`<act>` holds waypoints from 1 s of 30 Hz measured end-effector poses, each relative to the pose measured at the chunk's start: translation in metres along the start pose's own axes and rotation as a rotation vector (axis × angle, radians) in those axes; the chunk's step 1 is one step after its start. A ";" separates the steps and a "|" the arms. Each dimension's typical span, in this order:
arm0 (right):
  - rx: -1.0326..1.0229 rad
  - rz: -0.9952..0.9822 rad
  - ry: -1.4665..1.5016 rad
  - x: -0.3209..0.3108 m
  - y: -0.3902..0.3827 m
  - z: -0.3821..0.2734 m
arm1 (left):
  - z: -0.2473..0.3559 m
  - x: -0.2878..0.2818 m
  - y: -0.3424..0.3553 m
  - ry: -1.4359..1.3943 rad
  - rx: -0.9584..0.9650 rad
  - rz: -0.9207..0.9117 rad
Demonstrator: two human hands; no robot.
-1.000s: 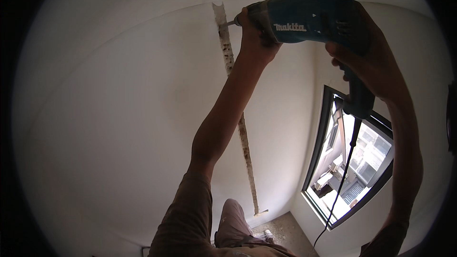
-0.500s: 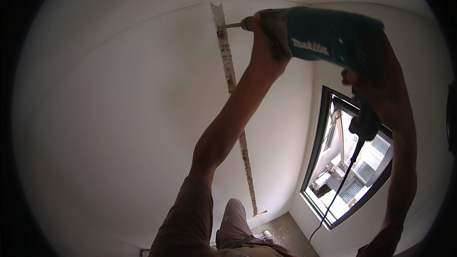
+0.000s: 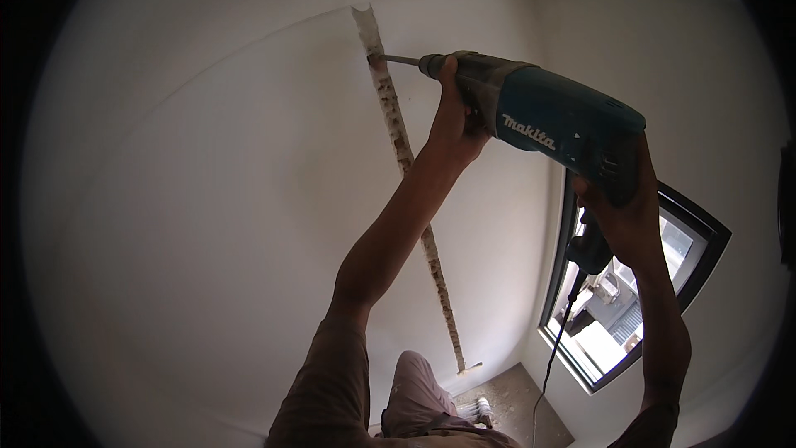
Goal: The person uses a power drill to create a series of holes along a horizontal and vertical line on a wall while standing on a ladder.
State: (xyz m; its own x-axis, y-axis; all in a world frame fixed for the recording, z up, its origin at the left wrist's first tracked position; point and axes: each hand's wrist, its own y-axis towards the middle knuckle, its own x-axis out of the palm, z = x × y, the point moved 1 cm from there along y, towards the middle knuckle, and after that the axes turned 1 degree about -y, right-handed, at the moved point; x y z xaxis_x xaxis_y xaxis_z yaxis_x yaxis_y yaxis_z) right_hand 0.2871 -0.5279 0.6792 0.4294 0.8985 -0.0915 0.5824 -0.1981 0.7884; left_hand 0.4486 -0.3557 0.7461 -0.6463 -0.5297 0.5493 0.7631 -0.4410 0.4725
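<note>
A teal and black rotary hammer drill (image 3: 551,112) is held up in front of me with both hands. My left hand (image 3: 456,120) wraps round its front end, just behind the chuck, thumb on top. Round the rear handle closes my right hand (image 3: 622,211); the fingers are partly hidden by the grip. The long thin bit (image 3: 401,60) points left, its tip at the upper part of a rough chased groove (image 3: 394,120) in the white wall. The groove runs from near the ceiling down toward the floor, exposing broken masonry. Where the tip enters is too small to tell.
A dark-framed window (image 3: 713,241) is open to the outside at the right. The tool's black cord (image 3: 554,348) hangs from the handle to the floor. My bent knee (image 3: 412,377) is close to the wall, above a dusty floor (image 3: 522,394).
The drill's rear end and my right hand have come down and left, so the tool tilts more. The bit's tip stays at the groove's upper part.
</note>
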 end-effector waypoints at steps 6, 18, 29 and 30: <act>0.213 -0.017 0.182 -0.005 -0.001 0.002 | -0.004 0.000 0.009 0.069 -0.051 0.034; 0.233 -0.092 0.505 -0.008 0.000 0.033 | -0.008 0.001 0.021 0.286 -0.173 0.239; 0.302 0.008 0.611 0.008 -0.025 0.061 | -0.019 -0.021 0.017 0.308 -0.192 0.307; 0.294 0.016 0.604 0.011 -0.024 0.066 | -0.019 -0.024 0.021 0.320 -0.194 0.285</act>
State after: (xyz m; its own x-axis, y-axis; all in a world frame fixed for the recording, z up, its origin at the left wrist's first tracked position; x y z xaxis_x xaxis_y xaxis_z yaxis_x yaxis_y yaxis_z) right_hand 0.3234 -0.5396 0.6191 0.0280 0.9390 0.3427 0.7797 -0.2351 0.5804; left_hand 0.4800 -0.3659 0.7295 -0.3987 -0.8327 0.3841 0.9170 -0.3565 0.1791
